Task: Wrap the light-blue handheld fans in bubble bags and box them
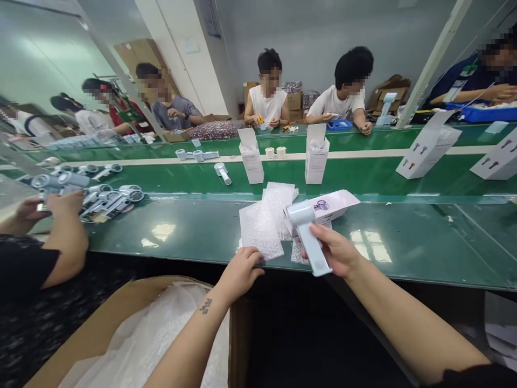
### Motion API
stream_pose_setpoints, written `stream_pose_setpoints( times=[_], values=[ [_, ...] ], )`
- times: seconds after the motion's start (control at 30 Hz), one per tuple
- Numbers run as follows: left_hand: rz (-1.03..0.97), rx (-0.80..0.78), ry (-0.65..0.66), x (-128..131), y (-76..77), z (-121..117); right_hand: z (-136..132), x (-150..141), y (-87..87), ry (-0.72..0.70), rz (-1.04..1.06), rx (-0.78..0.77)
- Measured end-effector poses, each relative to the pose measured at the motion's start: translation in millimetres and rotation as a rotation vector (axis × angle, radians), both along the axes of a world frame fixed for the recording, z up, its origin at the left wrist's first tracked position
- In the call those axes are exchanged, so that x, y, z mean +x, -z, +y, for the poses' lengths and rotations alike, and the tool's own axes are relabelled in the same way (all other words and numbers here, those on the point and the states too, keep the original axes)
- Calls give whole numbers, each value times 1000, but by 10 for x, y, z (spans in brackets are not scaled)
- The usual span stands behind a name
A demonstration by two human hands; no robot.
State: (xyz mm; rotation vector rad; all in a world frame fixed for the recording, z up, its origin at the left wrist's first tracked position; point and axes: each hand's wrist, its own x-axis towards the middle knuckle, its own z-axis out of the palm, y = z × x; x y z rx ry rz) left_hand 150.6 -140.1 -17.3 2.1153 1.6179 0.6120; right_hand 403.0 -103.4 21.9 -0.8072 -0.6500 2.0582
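Head view: right hand (337, 250), fingers closed on the handle of a pale blue handheld fan (307, 231), held above the near worktop (404, 242) edge. Left hand (240, 269), fingers curled onto a bubble-wrap sheet (260, 229) at that edge. Open white box (333, 205) just behind the fan; its print unreadable. Bare green worktop to the right.
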Motion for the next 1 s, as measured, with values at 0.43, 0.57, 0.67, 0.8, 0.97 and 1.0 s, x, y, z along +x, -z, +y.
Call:
stream_pose_setpoints(
  times=[0.43,0.57,0.67,0.8,0.97,1.0],
  values=[
    [189,-135,-13,6,-74,128,-426,-123,381,-368,142,-107],
    [6,-185,-71,-14,-86,134,-328,-208,408,-453,153,-116],
    [-293,-235,-120,-23,-74,127,-187,-384,398,-507,127,-64],
    [-631,-272,-254,-46,-34,140,60,-505,414,-562,-2,-13],
    [-925,-272,-367,-46,-103,226,249,-369,453,-552,-176,7],
    [-874,-228,-351,-34,-142,241,262,-347,440,-544,-180,6]
  ],
)
